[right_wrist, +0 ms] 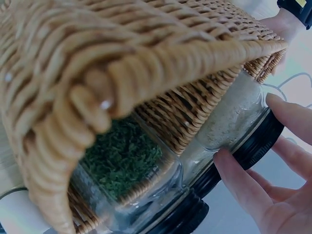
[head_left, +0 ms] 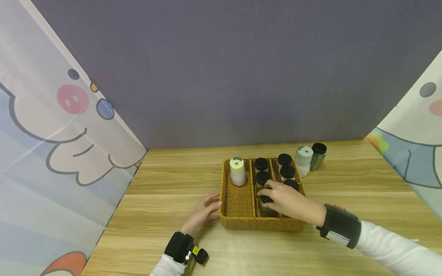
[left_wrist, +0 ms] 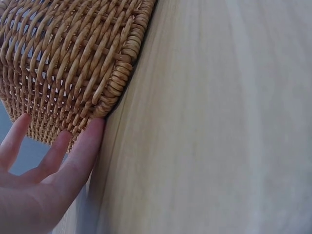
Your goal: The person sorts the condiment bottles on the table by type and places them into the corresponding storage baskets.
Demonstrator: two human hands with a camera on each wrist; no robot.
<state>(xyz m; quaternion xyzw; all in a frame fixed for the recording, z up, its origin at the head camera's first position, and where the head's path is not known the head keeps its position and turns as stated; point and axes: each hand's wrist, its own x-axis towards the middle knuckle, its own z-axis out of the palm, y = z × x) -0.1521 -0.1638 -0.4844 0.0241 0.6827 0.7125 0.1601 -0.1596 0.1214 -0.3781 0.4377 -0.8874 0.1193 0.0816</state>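
Observation:
A wicker basket (head_left: 238, 203) with three compartments sits on the wooden table (head_left: 165, 184). My right hand (head_left: 268, 193) reaches into the middle compartment and grips the black lid of a spice jar (head_left: 265, 200). The right wrist view shows this jar (right_wrist: 229, 117) filled with pale powder, my fingers (right_wrist: 241, 183) on either side of its lid. Beside it stands a jar of green herbs (right_wrist: 122, 156). My left hand (head_left: 210, 207) rests with straight fingers (left_wrist: 83, 151) against the basket's left wall (left_wrist: 73, 58). A white bottle (head_left: 238, 171) stands in the left compartment.
Several more black-lidded jars (head_left: 284, 166) fill the middle and right compartments. Outside the basket, at its back right, stand a second white bottle (head_left: 304, 160) and a green-filled jar (head_left: 318, 155). Cartoon-print curtains hang on both sides, and a grey wall rises behind.

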